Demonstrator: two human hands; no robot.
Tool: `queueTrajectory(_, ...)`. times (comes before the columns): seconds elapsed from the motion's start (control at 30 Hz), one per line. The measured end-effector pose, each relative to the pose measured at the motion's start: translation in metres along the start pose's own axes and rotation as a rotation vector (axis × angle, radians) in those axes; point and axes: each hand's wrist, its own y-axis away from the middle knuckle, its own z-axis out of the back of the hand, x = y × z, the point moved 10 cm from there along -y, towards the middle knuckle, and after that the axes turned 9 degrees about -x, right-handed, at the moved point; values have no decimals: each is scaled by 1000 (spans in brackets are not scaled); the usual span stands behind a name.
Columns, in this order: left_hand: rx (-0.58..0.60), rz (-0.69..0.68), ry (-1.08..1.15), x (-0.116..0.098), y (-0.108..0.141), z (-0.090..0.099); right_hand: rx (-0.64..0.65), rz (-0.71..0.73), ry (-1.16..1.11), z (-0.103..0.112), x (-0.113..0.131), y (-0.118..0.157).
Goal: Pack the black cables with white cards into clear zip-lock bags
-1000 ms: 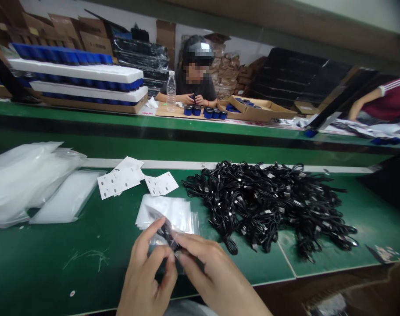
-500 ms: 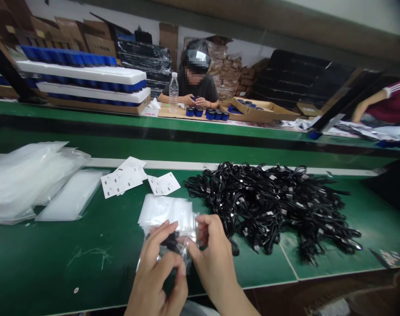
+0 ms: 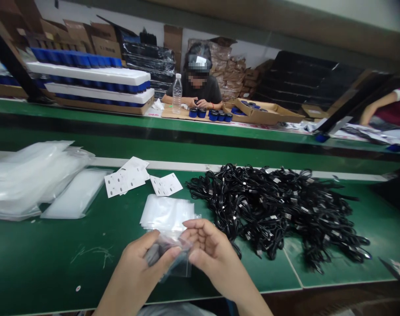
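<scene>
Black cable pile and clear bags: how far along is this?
Done: a dark coil sits inside one clear zip bag. In hand: the left hand holds it, the right hand touches it. Left: a large black cable pile and a stack of clear bags.

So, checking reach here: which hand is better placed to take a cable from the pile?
Probably the right hand: it sits nearer the pile of black cables and is partly open, while the left hand holds the clear plastic bag.

Coiled cables (image 3: pixel 275 210) lie right of zip bags (image 3: pixel 165 214) on the workbench (image 3: pixel 38 263).
</scene>
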Motion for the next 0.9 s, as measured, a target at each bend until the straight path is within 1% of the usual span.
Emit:
queueTrajectory(0.07,-26,16,83,0,1,-1,-46,4,69,4,-3,1)
queueTrajectory(0.2,-17,20,192,2,4,-7,-116,61,195,9,0,1)
queueTrajectory(0.3,-86,94,294,12,4,0,-172,118,276,15,6,-1)
queueTrajectory(0.37,-145,119,294,19,2,9,-200,123,309,20,7,-1)
queueTrajectory(0.43,-159,66,238,20,-2,15,-199,126,327,22,7,-2)
queueTrajectory(0.57,-72,-124,81,14,-7,12,-167,178,378,20,11,0)
queueTrajectory(0.67,-65,-160,-9,16,-7,9,-161,220,429,19,14,2)
queueTrajectory(0.77,-81,-207,-71,13,-5,8,-164,247,474,17,14,4)
queueTrajectory(0.9,-126,-218,-55,8,-3,9,-197,273,468,17,15,6)
